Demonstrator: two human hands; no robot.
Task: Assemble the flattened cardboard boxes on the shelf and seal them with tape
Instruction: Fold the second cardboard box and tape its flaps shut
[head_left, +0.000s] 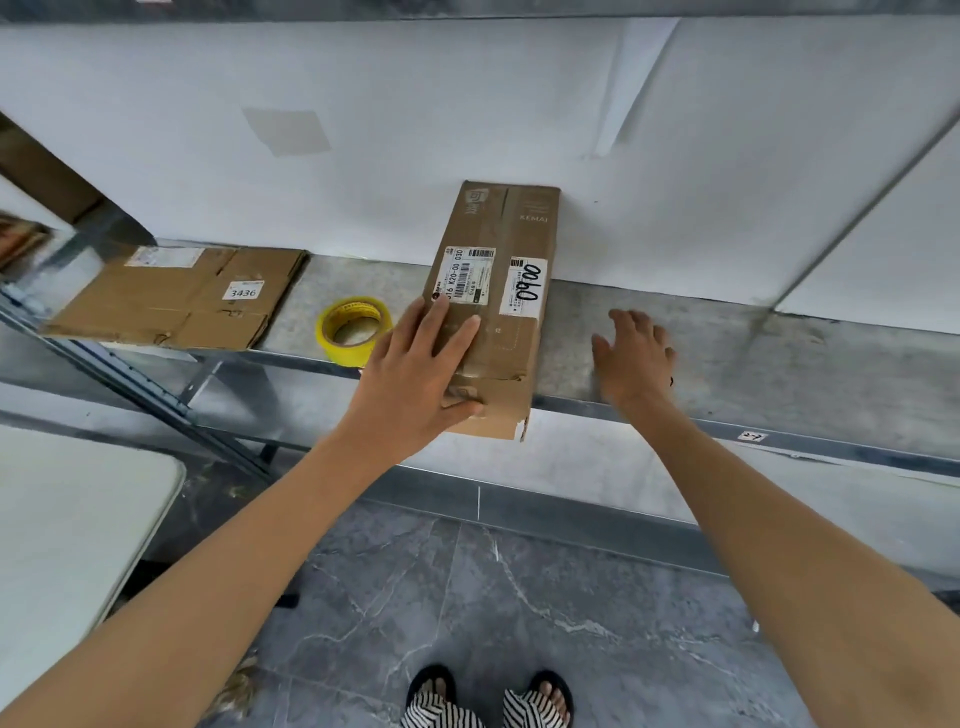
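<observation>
A long brown cardboard box (511, 234) with white shipping labels lies on the grey metal shelf (727, 353), its far end against the white wall and its near end over the shelf's front edge. My left hand (415, 369) lies flat on the box's near left part, fingers straight and the thumb at the near end. To the box's right, my right hand (631, 358) hovers over the shelf, fingers spread, holding nothing. A roll of yellow tape (353, 328) lies left of the box. A flattened cardboard box (176, 301) labelled 3436 lies further left.
A white table (67, 525) stands at the lower left. A slanted metal brace (135, 379) runs under the shelf's left end. More cardboard (18, 239) shows at the far left edge. Below are the grey tiled floor (519, 613) and my feet in striped sandals (488, 701).
</observation>
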